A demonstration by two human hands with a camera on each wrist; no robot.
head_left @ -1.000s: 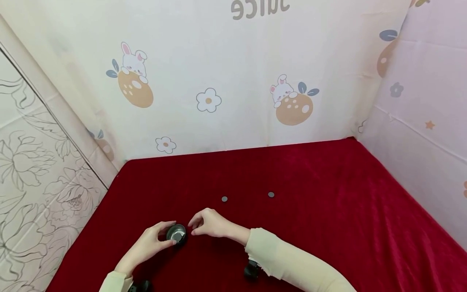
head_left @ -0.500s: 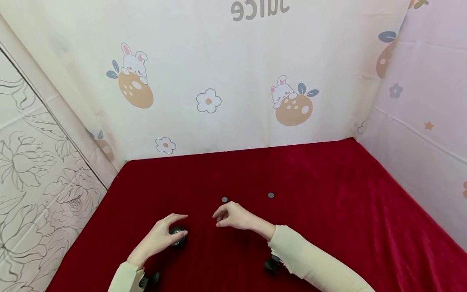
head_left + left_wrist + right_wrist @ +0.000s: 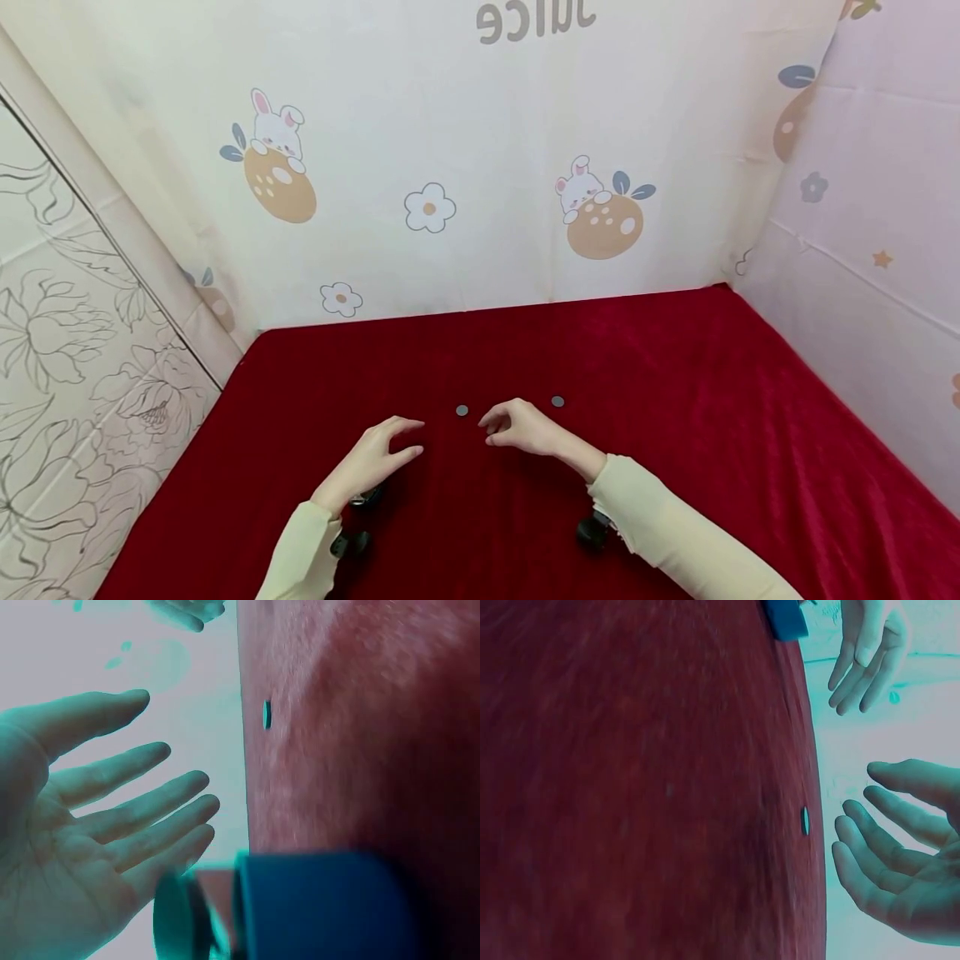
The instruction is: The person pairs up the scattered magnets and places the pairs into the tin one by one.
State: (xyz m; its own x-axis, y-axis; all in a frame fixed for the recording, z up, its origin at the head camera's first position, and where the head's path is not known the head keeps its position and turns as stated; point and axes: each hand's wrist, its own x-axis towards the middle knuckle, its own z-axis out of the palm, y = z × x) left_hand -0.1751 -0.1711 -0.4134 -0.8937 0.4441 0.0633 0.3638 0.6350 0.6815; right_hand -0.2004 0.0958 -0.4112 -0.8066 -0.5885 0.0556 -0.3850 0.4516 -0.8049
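Observation:
My left hand point(image 3: 375, 457) hangs over the red cloth with its fingers stretched apart and nothing between them. Its fingers also show straight in the left wrist view. Under its wrist, mostly hidden, stands a small dark round dish point(image 3: 367, 497). A flat grey disc like a coin point(image 3: 462, 410) lies between the two hands, a little ahead of them. My right hand point(image 3: 525, 427) is just right of that disc, fingers loosely bent and holding nothing. A second grey disc point(image 3: 557, 402) lies beyond its knuckles. In the right wrist view a disc point(image 3: 805, 821) rests on the cloth beside the fingers.
Red velvety cloth point(image 3: 712, 417) covers the table. Behind it hangs a pale curtain point(image 3: 495, 125) printed with rabbits and flowers, and more curtain closes off both sides. Each wrist carries a small black device point(image 3: 592, 531).
My left hand has let go of the dark dish and moved forward and right, past it. My right hand has moved away from the dish, right and forward. The two discs stay put.

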